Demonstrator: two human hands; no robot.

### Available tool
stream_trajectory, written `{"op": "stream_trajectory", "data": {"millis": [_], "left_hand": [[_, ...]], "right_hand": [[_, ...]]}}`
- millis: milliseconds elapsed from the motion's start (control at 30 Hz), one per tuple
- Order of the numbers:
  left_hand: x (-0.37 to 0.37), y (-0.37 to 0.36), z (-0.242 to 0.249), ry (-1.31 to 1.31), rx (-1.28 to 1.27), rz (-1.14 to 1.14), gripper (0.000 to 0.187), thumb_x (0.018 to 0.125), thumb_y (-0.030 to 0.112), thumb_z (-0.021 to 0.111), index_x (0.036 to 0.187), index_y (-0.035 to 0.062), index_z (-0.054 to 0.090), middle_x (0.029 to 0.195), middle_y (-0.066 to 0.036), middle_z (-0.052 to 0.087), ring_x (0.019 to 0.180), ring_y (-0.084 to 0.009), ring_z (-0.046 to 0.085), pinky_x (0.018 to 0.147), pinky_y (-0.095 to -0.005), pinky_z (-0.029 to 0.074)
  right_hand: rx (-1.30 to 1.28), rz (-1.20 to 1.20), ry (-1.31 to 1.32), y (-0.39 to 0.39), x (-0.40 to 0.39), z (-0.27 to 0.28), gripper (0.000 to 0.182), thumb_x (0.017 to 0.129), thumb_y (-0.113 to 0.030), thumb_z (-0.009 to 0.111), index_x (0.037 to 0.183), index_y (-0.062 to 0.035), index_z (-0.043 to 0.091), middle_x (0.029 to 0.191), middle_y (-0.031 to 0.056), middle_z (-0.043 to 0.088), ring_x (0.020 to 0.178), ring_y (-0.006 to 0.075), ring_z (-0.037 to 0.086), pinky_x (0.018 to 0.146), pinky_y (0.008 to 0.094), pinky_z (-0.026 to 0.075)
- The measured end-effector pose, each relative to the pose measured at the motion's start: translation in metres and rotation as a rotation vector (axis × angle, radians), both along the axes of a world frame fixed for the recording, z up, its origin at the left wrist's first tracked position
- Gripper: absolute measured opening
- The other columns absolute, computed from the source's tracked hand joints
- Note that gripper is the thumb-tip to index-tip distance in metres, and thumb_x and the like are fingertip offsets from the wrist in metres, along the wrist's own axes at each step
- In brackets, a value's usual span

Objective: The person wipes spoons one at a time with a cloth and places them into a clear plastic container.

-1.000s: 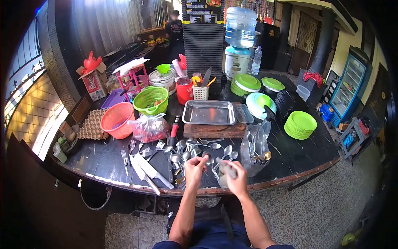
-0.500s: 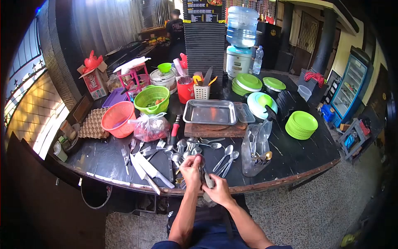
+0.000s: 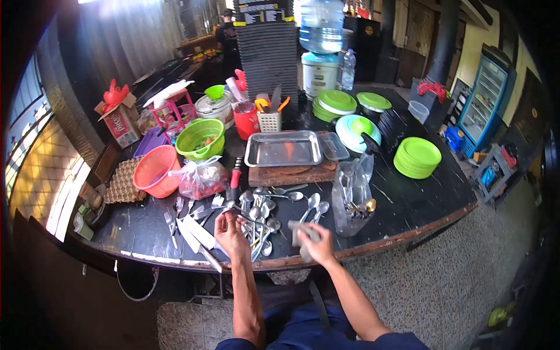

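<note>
My left hand (image 3: pixel 231 236) is closed in a pinch over the left side of the cutlery pile. A piece of metal cutlery (image 3: pixel 243 213) shows at its fingertips, its kind partly hidden. My right hand (image 3: pixel 319 244) grips a grey cloth (image 3: pixel 304 235) near the table's front edge. Loose spoons (image 3: pixel 273 224) lie heaped between my hands. Two more spoons (image 3: pixel 314 202) rest beyond the cloth. To the left of my left hand are white-bladed knives (image 3: pixel 199 232) and several forks (image 3: pixel 170 224). A clear plastic bag (image 3: pixel 351 217) with cutlery inside stands right of my right hand.
Behind the cutlery, a metal tray (image 3: pixel 284 163) sits on a wooden board (image 3: pixel 268 177). Green plates (image 3: pixel 416 158) are stacked on the right. An orange basin (image 3: pixel 156 175), a green basket (image 3: pixel 200 140) and an egg tray (image 3: pixel 125 181) occupy the left. A person (image 3: pixel 227 36) stands in the background.
My hands were together around a spoon and the cloth; now they are apart. The left has moved left over the pile, the right to the right with the cloth. The view has shifted slightly.
</note>
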State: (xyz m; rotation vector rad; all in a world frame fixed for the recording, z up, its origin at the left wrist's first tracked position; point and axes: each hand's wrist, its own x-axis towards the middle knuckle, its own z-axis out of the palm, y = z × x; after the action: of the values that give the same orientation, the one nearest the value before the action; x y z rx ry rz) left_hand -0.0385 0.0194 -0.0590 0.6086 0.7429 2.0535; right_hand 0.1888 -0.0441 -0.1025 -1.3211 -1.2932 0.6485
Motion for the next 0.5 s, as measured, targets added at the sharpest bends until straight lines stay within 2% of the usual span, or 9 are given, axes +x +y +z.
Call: {"op": "stream_trajectory", "data": {"millis": [67, 100, 133, 200, 267, 333, 433, 467, 500], "left_hand": [[0.025, -0.01, 0.022, 0.053, 0.049, -0.091, 0.018, 0.1, 0.013, 0.068, 0.108, -0.0029, 0.065, 0.092, -0.009, 0.068, 0.071, -0.015, 0.062, 0.065, -0.027, 0.052], [0.04, -0.016, 0.036, 0.081, 0.071, -0.123, 0.017, 0.1, 0.009, 0.066, 0.112, -0.003, 0.066, 0.094, -0.01, 0.069, 0.073, -0.0158, 0.064, 0.067, -0.0277, 0.054], [0.053, -0.019, 0.041, 0.147, 0.112, -0.189, 0.014, 0.1, 0.006, 0.065, 0.11, -0.0042, 0.066, 0.099, -0.012, 0.069, 0.076, -0.0179, 0.067, 0.069, -0.0311, 0.059], [0.081, -0.024, 0.055, 0.225, 0.104, -0.257, 0.016, 0.098, 0.006, 0.068, 0.111, -0.0032, 0.067, 0.102, -0.013, 0.069, 0.081, -0.0184, 0.067, 0.073, -0.0326, 0.06], [0.106, -0.02, 0.066, 0.264, 0.153, -0.365, 0.015, 0.099, 0.006, 0.065, 0.111, -0.0032, 0.067, 0.109, -0.013, 0.066, 0.086, -0.0213, 0.07, 0.077, -0.0354, 0.061], [0.13, -0.012, 0.085, 0.339, 0.249, -0.408, 0.015, 0.1, 0.005, 0.064, 0.111, -0.0046, 0.066, 0.109, -0.013, 0.064, 0.087, -0.0218, 0.071, 0.077, -0.0364, 0.062], [0.165, 0.0, 0.113, 0.438, 0.344, -0.457, 0.013, 0.101, 0.002, 0.061, 0.11, -0.0059, 0.065, 0.111, -0.013, 0.063, 0.086, -0.0219, 0.072, 0.078, -0.0352, 0.062], [0.179, 0.006, 0.117, 0.387, 0.383, -0.526, 0.013, 0.1, 0.001, 0.061, 0.111, -0.006, 0.065, 0.11, -0.013, 0.064, 0.085, -0.0219, 0.072, 0.078, -0.0338, 0.062], [0.19, 0.01, 0.121, 0.449, 0.377, -0.577, 0.013, 0.099, 0.0, 0.062, 0.109, -0.0063, 0.066, 0.105, -0.013, 0.066, 0.085, -0.0201, 0.071, 0.077, -0.0325, 0.061]], "right_hand": [[0.157, -0.204, 0.012, 0.021, 0.008, -0.018, 0.023, 0.087, -0.012, 0.078, 0.105, 0.001, 0.073, 0.089, 0.0112, 0.073, 0.081, 0.0202, 0.07, 0.074, 0.0334, 0.053], [0.165, -0.262, 0.04, 0.024, 0.008, -0.017, 0.02, 0.089, -0.011, 0.076, 0.101, 0.0039, 0.071, 0.091, 0.0117, 0.072, 0.085, 0.018, 0.069, 0.076, 0.0332, 0.052], [0.185, -0.273, 0.028, 0.026, 0.01, -0.021, 0.018, 0.088, -0.009, 0.076, 0.1, 0.0033, 0.071, 0.092, 0.0121, 0.072, 0.084, 0.0203, 0.069, 0.075, 0.0331, 0.052], [0.138, -0.248, -0.039, 0.025, 0.012, -0.029, 0.018, 0.086, -0.008, 0.076, 0.1, 0.0028, 0.071, 0.09, 0.0129, 0.07, 0.083, 0.0223, 0.069, 0.074, 0.0334, 0.052], [0.124, -0.213, -0.021, 0.025, 0.011, -0.029, 0.019, 0.084, -0.007, 0.076, 0.101, 0.0019, 0.071, 0.088, 0.0143, 0.069, 0.08, 0.0244, 0.069, 0.072, 0.0349, 0.052], [0.173, -0.197, -0.082, 0.025, 0.012, -0.028, 0.022, 0.082, -0.007, 0.078, 0.102, -0.0003, 0.072, 0.087, 0.014, 0.069, 0.075, 0.0274, 0.069, 0.069, 0.0369, 0.052], [0.163, -0.214, -0.063, 0.024, 0.013, -0.026, 0.024, 0.08, -0.007, 0.078, 0.102, 0.0005, 0.071, 0.088, 0.0154, 0.069, 0.079, 0.0297, 0.07, 0.072, 0.038, 0.053], [0.16, -0.219, -0.063, 0.024, 0.013, -0.027, 0.024, 0.08, -0.007, 0.078, 0.102, 0.0005, 0.071, 0.088, 0.0154, 0.069, 0.079, 0.0297, 0.07, 0.072, 0.038, 0.053], [0.171, -0.211, -0.055, 0.026, 0.014, -0.03, 0.024, 0.08, -0.007, 0.078, 0.102, 0.0008, 0.07, 0.089, 0.0157, 0.069, 0.08, 0.0312, 0.07, 0.072, 0.0381, 0.053]]}}
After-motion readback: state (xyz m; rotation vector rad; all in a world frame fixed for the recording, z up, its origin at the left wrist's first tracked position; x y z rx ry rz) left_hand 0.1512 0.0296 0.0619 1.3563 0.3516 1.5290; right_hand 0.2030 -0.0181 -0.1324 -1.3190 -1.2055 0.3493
